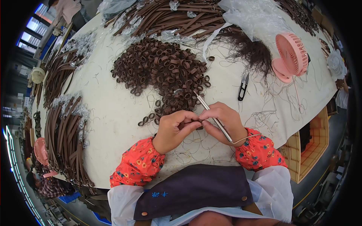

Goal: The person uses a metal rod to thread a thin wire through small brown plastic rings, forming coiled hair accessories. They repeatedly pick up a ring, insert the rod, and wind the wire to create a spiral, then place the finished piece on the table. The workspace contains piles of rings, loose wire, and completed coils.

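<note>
My left hand [174, 130] and my right hand [225, 121] meet fingertip to fingertip over the near side of the table. Pinched between them is a small brown strap loop [200, 123], mostly covered by the fingers. A silver pen-shaped tool [214, 117] lies across my right hand, held in it, with its thin tip pointing up and left toward the pile. A thin cord runs from its lower end past my right wrist. Just beyond my hands a large heap of brown strap loops [166, 69] spreads over the white-covered table [102, 150].
Black thread snips [243, 87] and a pink fan [290, 56] stand to the right, near a tangle of dark threads [249, 51]. Bundles of brown straps [66, 139] lie at the left, more straps [177, 19] at the back. A wooden crate [311, 147] is beside the right edge.
</note>
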A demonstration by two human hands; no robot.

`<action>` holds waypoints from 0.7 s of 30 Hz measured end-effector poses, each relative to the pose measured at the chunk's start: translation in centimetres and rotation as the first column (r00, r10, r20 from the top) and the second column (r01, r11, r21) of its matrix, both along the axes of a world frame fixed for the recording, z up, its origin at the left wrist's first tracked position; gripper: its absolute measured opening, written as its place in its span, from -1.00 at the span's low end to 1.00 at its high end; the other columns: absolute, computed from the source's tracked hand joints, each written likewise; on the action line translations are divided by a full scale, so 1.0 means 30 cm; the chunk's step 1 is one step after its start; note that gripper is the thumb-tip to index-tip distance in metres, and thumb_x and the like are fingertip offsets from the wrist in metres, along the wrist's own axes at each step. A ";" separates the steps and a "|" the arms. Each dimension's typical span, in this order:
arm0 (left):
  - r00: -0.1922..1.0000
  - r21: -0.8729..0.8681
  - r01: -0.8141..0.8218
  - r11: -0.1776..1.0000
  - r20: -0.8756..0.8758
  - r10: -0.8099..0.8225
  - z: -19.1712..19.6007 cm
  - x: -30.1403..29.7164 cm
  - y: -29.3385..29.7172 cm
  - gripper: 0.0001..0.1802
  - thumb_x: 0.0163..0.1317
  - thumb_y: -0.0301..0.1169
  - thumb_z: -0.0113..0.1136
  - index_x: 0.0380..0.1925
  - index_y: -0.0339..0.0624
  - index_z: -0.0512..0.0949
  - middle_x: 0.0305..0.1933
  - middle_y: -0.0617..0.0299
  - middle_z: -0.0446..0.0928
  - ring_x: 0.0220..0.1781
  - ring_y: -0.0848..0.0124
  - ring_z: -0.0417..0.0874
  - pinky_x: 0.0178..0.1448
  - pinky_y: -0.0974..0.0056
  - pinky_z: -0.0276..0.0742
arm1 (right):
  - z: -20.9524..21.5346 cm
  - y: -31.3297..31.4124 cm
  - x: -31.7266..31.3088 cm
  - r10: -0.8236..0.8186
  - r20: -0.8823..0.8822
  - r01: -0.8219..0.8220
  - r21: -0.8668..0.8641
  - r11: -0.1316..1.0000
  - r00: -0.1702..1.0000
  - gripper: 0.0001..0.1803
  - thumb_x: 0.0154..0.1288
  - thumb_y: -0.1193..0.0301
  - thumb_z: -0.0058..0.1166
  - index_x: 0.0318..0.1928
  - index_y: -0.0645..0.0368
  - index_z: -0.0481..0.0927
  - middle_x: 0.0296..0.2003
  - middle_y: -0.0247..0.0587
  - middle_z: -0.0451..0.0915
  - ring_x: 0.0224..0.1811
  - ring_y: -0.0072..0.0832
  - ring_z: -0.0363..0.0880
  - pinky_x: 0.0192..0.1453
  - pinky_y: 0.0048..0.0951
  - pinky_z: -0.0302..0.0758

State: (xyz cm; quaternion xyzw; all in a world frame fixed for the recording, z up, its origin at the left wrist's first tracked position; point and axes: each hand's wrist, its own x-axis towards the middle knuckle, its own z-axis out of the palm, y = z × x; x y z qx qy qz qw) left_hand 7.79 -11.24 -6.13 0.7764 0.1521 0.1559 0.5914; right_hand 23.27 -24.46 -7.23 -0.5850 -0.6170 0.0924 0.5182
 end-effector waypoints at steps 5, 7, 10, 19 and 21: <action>0.994 -0.112 -0.079 0.991 0.062 0.086 -0.048 0.000 -0.026 -0.88 0.17 -0.59 0.27 -0.27 -0.29 0.61 -0.42 0.28 0.61 -0.44 0.67 0.56 -0.39 0.54 0.43 | -0.010 -0.019 -0.016 -0.013 -0.448 -0.046 -0.120 0.992 0.894 -0.71 0.11 0.61 0.18 -0.13 0.12 0.53 -0.32 -0.21 0.56 -0.32 -0.50 0.57 -0.24 -0.52 0.47; 0.991 -0.112 -0.091 0.990 0.083 0.100 -0.046 0.005 -0.028 -0.89 0.18 -0.59 0.26 -0.28 -0.29 0.60 -0.40 0.28 0.60 -0.43 0.67 0.55 -0.38 0.55 0.42 | -0.018 -0.020 -0.023 -0.006 -0.529 -0.065 -0.115 0.991 0.848 -0.72 0.11 0.61 0.18 -0.14 0.13 0.53 -0.32 -0.21 0.56 -0.33 -0.51 0.56 -0.23 -0.53 0.47; 0.995 -0.088 -0.059 0.994 0.070 0.066 -0.035 -0.001 -0.013 -0.92 0.21 -0.58 0.23 -0.29 -0.30 0.58 -0.32 0.25 0.60 -0.36 0.66 0.56 -0.32 0.53 0.45 | -0.015 -0.013 -0.027 -0.002 -0.459 -0.029 -0.061 0.998 0.888 -0.72 0.07 0.61 0.20 -0.17 0.12 0.54 -0.33 -0.22 0.56 -0.33 -0.45 0.56 -0.22 -0.48 0.47; 0.982 -0.460 0.108 0.882 0.187 -0.022 -0.082 -0.004 -0.032 -0.86 0.38 -0.53 0.00 -0.08 -0.26 0.39 -0.16 0.18 0.55 -0.24 0.55 0.59 -0.25 0.46 0.48 | -0.006 -0.002 -0.018 -0.092 -0.004 0.092 0.071 0.993 0.996 -0.71 -0.03 0.57 0.29 -0.26 0.02 0.56 -0.37 -0.24 0.56 -0.29 -0.24 0.54 -0.21 -0.35 0.49; 0.984 -0.508 0.057 0.859 0.173 0.037 -0.078 -0.003 -0.041 -0.86 0.41 -0.52 -0.04 -0.07 -0.25 0.35 -0.15 0.18 0.53 -0.21 0.55 0.60 -0.25 0.46 0.46 | -0.009 0.004 -0.024 -0.061 -0.003 0.061 0.086 0.994 0.998 -0.70 -0.04 0.56 0.30 -0.25 0.02 0.56 -0.37 -0.23 0.55 -0.28 -0.22 0.54 -0.21 -0.34 0.48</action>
